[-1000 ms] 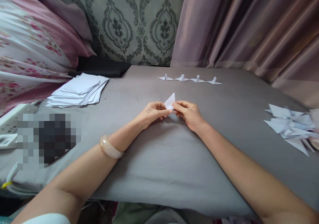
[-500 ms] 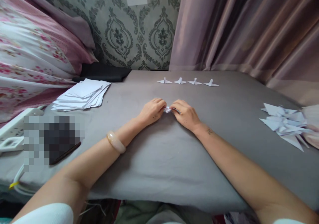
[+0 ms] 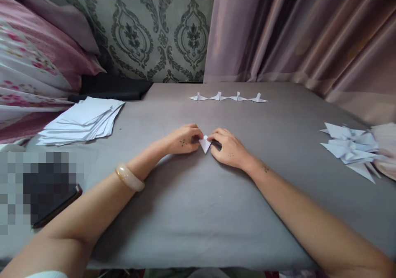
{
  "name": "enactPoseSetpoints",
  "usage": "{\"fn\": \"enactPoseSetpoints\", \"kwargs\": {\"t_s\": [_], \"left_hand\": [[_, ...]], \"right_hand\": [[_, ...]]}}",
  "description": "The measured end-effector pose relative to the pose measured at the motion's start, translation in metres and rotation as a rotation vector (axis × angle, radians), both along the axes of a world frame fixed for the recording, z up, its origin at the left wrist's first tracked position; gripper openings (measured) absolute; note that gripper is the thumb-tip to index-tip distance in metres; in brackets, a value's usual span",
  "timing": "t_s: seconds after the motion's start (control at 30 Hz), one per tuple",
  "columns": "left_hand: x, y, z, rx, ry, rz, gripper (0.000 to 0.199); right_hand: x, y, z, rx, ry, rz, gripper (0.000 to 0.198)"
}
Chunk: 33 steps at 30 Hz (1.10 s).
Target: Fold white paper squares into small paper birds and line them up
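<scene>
Pinching one folded paper [image 3: 205,145] between left hand [image 3: 185,140] and right hand [image 3: 229,150], fingers narrowed. Facing four paper figures [image 3: 219,97] beyond both hands, one sheet stack [image 3: 82,123] leftward, one overlapping paper pile [image 3: 352,145] rightward.

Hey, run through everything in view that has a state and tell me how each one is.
Small paper, folded, tip toward the wearer
Left hand, pinching the paper's left edge
Right hand, pinching the paper's right edge
Four paper figures, folded, set in a row
Paper stack, flat, edges uneven
Folded-paper heap, pieces overlapping
Mauve curtain, hanging in folds
Bangle, worn on left forearm
</scene>
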<state>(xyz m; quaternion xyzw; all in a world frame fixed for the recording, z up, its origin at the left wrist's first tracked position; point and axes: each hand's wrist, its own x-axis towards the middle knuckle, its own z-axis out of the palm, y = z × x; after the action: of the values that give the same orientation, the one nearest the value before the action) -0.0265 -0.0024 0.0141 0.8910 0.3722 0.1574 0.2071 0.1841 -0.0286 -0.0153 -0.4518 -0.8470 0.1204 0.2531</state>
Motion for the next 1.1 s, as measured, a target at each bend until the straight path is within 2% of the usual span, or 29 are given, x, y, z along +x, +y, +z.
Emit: {"fn": "enactPoseSetpoints", "kwargs": {"t_s": [0.2, 0.4, 0.67, 0.83, 1.1], "left_hand": [[-0.004, 0.002, -0.007, -0.024, -0.081, 0.011, 0.018], [-0.008, 0.004, -0.011, -0.067, -0.146, 0.005, 0.027], [-0.007, 0.003, -0.009, -0.081, -0.176, 0.006, 0.023], [-0.002, 0.001, -0.014, -0.063, -0.174, 0.114, 0.022], [0.007, -0.005, -0.014, -0.169, -0.217, 0.295, 0.017]], "right_hand": [[0.002, 0.002, -0.001, -0.066, 0.086, -0.019, 0.018], [0.005, 0.004, 0.001, -0.13, 0.117, 0.003, 0.022], [0.001, 0.003, 0.003, -0.143, 0.178, -0.008, 0.015], [-0.003, 0.006, 0.004, -0.2, 0.234, -0.079, 0.015], [-0.006, 0.014, 0.003, -0.264, 0.272, -0.182, 0.016]]}}
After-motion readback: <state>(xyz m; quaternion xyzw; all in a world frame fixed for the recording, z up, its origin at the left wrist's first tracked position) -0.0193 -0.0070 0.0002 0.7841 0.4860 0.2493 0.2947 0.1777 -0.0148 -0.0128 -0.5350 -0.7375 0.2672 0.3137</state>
